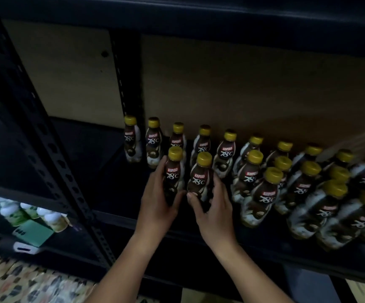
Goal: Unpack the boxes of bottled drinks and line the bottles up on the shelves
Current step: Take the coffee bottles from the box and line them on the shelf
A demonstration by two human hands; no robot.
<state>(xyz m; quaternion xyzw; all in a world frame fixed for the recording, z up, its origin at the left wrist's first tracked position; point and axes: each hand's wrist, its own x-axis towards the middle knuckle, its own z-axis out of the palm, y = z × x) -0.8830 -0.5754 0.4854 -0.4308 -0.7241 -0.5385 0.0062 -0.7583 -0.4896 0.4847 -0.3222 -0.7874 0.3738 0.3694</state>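
Note:
Two brown coffee bottles with yellow caps stand side by side on the dark shelf (116, 193). My left hand (157, 202) grips the left bottle (173, 171) around its lower body. My right hand (212, 211) grips the right bottle (201, 178), thumb across its front. Behind them a back row of the same bottles (203, 138) runs along the cardboard backing. To the right several more bottles (262, 193) stand in rows up to the shelf's front edge.
A black perforated upright (52, 154) stands at the left. On a lower shelf at the left sit small white-capped bottles (13, 213) and a green pack (34, 232). Patterned floor (24, 283) shows at the bottom left. Another shelf board (199, 9) hangs above.

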